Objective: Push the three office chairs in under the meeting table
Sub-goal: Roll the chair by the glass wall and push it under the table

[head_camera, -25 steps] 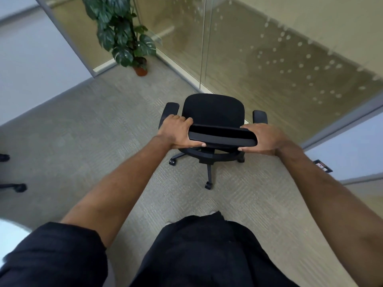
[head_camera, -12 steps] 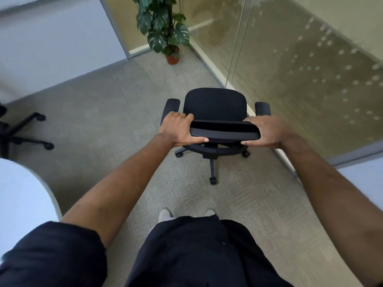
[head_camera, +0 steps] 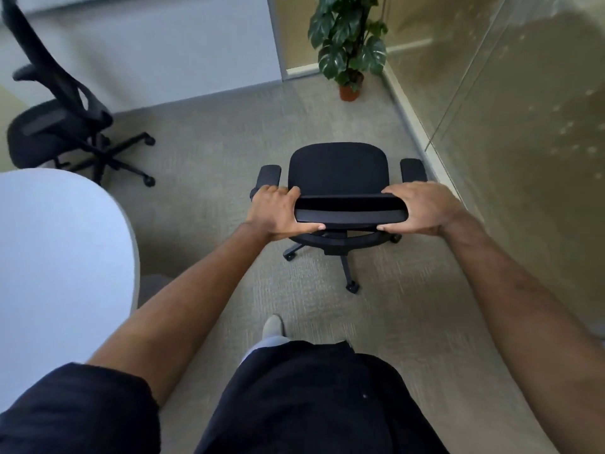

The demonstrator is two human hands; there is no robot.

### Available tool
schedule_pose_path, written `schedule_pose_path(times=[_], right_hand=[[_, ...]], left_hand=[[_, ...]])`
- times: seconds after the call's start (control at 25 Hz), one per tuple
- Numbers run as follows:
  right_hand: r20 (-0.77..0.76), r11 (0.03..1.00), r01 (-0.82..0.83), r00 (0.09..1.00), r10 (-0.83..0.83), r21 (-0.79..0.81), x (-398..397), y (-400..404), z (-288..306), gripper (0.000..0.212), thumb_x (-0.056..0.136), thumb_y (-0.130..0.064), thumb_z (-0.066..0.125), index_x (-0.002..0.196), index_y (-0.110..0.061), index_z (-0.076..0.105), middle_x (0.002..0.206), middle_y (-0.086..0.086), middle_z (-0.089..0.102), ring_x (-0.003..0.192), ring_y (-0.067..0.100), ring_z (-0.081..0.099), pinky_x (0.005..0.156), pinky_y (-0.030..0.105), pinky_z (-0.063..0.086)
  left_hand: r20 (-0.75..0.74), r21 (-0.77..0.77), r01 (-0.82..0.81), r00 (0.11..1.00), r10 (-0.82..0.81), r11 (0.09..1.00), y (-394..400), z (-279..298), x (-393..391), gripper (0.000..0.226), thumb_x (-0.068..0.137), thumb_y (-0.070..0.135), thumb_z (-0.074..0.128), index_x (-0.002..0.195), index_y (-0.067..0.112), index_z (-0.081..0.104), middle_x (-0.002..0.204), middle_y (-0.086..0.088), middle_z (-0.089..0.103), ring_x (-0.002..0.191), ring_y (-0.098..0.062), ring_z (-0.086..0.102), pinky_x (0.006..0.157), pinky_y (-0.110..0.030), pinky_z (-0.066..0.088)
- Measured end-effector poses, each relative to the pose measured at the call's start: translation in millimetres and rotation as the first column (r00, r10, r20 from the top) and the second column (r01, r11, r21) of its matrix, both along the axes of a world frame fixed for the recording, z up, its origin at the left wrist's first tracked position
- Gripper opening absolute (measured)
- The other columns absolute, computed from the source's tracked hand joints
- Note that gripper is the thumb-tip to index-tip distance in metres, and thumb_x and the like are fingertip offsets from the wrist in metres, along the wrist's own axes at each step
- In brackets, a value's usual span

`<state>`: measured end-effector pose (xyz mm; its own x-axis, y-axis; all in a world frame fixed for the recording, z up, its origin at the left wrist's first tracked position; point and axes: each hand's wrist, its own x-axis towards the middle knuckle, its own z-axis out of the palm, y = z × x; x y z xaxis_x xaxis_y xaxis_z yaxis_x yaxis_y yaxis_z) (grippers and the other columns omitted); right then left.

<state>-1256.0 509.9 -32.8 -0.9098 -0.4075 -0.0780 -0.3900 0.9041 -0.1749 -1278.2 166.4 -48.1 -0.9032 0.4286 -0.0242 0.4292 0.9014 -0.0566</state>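
Evenly lit, soft and diffuse, somewhat dim with a cool cast. Only faint shadows on the carpet (head_camera: 212,178) beneath the near office chair (head_camera: 339,172). Milky reflections and pale speckles across the glass wall (head_camera: 523,132). Strong wide-angle bending at the edges, curving the counter (head_camera: 59,257) rim and wall lines. Slight motion blur on the far chair (head_camera: 55,126) at left; potted plant (head_camera: 347,37) a little soft.

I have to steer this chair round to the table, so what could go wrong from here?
The held chair sits close to the glass wall; its right armrest could knock it. Both hands, left and right, grip only the backrest top, so it may swivel. Turning toward the table, it could bump the other chair.
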Motion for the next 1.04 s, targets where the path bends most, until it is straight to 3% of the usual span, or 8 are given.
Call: schedule_pose_path(times=[0.32, 0.56, 0.8, 0.88, 1.04], right_hand=[[0.029, 0.966, -0.258, 0.966, 0.257, 0.004, -40, -65, 2, 0.092, 0.066, -0.098, 0.048, 0.132, -0.036, 0.062, 0.119, -0.012, 0.075, 0.111, 0.020, 0.069, 0.094, 0.041, 0.052], [-0.009, 0.887, -0.462, 0.887, 0.463, 0.008, -53, -107, -3, 0.087, 0.066, -0.097, 0.050, 0.128, -0.038, 0.065, 0.118, -0.015, 0.075, 0.110, 0.019, 0.071, 0.094, 0.040, 0.051], [-0.038, 0.754, -0.657, 0.754, 0.656, -0.006, -64, -133, -6, 0.080, 0.068, -0.095, 0.054, 0.126, -0.041, 0.064, 0.119, -0.017, 0.076, 0.111, 0.019, 0.072, 0.090, 0.039, 0.053], [-0.060, 0.698, -0.716, 0.697, 0.715, -0.005, -67, -141, -11, 0.079, 0.069, -0.095, 0.055, 0.125, -0.040, 0.064, 0.118, -0.016, 0.076, 0.109, 0.020, 0.073, 0.088, 0.039, 0.053], [-0.099, 0.608, -0.794, 0.607, 0.788, -0.031, -63, -154, -21, 0.074, 0.068, -0.094, 0.057, 0.122, -0.044, 0.061, 0.114, -0.018, 0.076, 0.107, 0.018, 0.074, 0.085, 0.038, 0.053]], left_hand=[[-0.022, -0.010, -0.287, 0.958, 0.287, 0.958, -52, -1, 65, 0.109, 0.066, 0.106, 0.018, 0.106, 0.016, 0.064, 0.090, -0.007, 0.070, 0.085, -0.028, 0.067, 0.083, -0.041, 0.047], [-0.044, -0.020, -0.485, 0.874, 0.484, 0.874, -70, -3, 124, 0.098, 0.069, 0.107, 0.024, 0.092, 0.017, 0.056, 0.083, -0.004, 0.067, 0.077, -0.026, 0.064, 0.078, -0.040, 0.047], [-0.064, -0.007, -0.680, 0.732, 0.678, 0.733, -51, -4, 183, 0.093, 0.070, 0.108, 0.024, 0.083, 0.018, 0.046, 0.078, -0.005, 0.064, 0.066, -0.024, 0.048, 0.069, -0.037, 0.031], [-0.060, -0.007, -0.735, 0.677, 0.733, 0.678, -42, -4, 201, 0.094, 0.070, 0.107, 0.023, 0.084, 0.018, 0.047, 0.079, -0.005, 0.064, 0.067, -0.023, 0.046, 0.071, -0.039, 0.034], [-0.040, -0.019, -0.814, 0.581, 0.813, 0.581, -26, -2, 236, 0.096, 0.070, 0.107, 0.020, 0.088, 0.018, 0.050, 0.084, -0.004, 0.066, 0.075, -0.024, 0.060, 0.077, -0.040, 0.045]])
